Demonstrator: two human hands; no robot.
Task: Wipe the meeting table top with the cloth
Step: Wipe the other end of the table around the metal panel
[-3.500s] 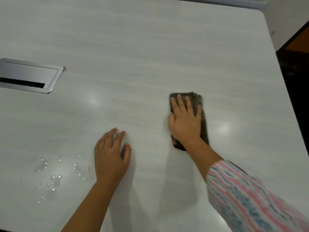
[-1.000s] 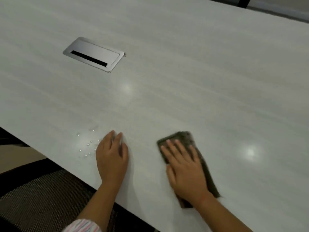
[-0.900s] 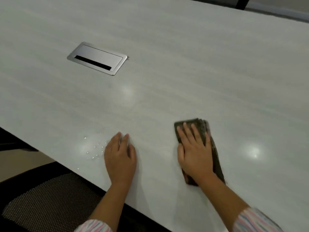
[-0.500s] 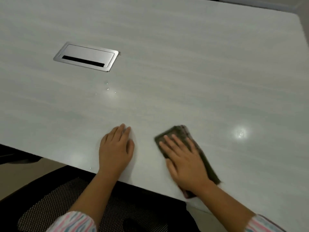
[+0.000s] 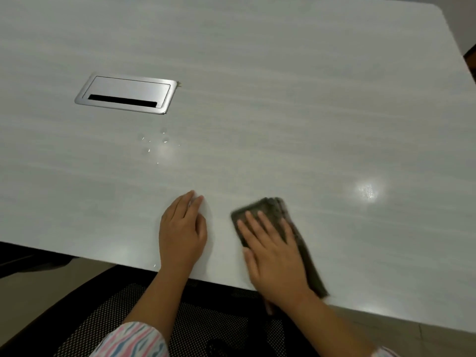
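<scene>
**Wiping the meeting table top near its front edge**

Pressing the right hand (image 5: 273, 256) flat onto the folded dark cloth (image 5: 268, 206), palm down, fingers straight and slightly spread, curling round nothing. Covering most of the cloth with that hand and leaving only the far end and the right border exposed. Lying on the table top (image 5: 283, 99) well nearer the viewer than the cable hatch (image 5: 126, 95) and off to its right, with the cloth's near end reaching the table's front edge under the wrist. Appearing smeared along the cloth's edges, so hiding the number of folds.

Resting the left hand (image 5: 181, 233) flat on bare table top, palm down, fingers straight and held together, holding nothing. Sitting just left of the cloth without touching it, nearer the viewer than the hatch and a little to the right of it.

Sitting flush in the table top: the hatch itself, a brushed-metal rectangle carrying a dark slot along its near side. Beading just nearer than the hatch's right-hand corner: a small cluster of water droplets (image 5: 154, 141), between the hatch and the left hand. Glinting far to the right of the hatch, beyond the cloth: a bright patch of reflected light (image 5: 368, 190). Showing below the front edge, nearest the viewer of all: a black mesh chair (image 5: 211, 318) and a striped sleeve (image 5: 134, 341) on the left forearm.
</scene>
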